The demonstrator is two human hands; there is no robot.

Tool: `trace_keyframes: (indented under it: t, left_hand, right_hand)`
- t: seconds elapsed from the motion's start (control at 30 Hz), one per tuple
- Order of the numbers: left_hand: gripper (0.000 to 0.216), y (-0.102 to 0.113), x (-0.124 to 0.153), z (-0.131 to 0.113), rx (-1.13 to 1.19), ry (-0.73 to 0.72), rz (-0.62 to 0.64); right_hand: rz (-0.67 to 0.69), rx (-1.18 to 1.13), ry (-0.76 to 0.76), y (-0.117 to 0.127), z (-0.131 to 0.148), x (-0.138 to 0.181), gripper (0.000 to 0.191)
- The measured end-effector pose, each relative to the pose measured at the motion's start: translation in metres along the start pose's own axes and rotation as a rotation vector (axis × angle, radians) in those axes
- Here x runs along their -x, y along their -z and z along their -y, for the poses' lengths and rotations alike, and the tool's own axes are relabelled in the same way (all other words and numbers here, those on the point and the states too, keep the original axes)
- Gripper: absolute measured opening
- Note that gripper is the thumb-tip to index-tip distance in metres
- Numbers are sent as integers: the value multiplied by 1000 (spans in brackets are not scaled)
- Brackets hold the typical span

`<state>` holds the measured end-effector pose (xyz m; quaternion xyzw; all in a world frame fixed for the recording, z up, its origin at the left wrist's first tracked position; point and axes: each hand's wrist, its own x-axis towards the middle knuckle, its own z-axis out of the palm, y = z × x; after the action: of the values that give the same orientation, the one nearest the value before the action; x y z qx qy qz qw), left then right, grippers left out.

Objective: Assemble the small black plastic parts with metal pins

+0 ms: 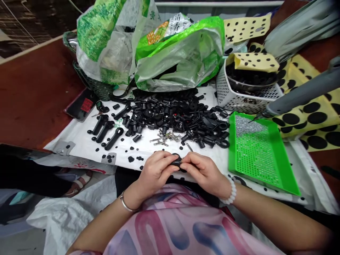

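Just in front of my body, my left hand (158,170) pinches a small black plastic part (176,161) between thumb and fingers. My right hand (203,171) closes on the same part from the other side, fingertips touching it. Fingers cover much of the part, so its full shape is hidden. Beyond my hands spreads a heap of black plastic parts (170,113). Several flat metal clips (172,137) lie at the heap's near edge. To the left, black handle-shaped pieces (114,139) are laid side by side on the white sheet (124,150).
At right stands a green tray (288,170) holding small silvery pieces, with a grey power screwdriver (300,88) hanging over it. Behind are a white basket (225,86) and green plastic bags (180,67). A phone-like dark case (81,104) lies left. Someone's sandalled foot (79,184) shows lower left.
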<state>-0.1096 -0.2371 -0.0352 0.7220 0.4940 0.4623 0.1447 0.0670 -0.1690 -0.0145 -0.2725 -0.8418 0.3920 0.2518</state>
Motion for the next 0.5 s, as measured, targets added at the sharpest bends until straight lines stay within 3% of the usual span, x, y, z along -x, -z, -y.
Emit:
trace_keyframes:
  t: [0.13,0.23,0.3,0.4,0.5]
  left_hand:
    - [22,5,-2,-2,322,303,113]
    - [26,8,-2,0,604,635,258]
    - [31,8,-2,2,764,782,359]
    - [35,8,-1,2,847,849,397]
    - [29,6,-1,-3,707,797,290]
  right_hand:
    - [-54,272,347,0,-5,2,15]
    - [-69,454,520,0,-8,3,16]
    - [-56,527,606,0,-8,2,17]
    - [-55,520,620,-1,-10,2,19]
    - [-75,414,501,-2,-12,1,19]
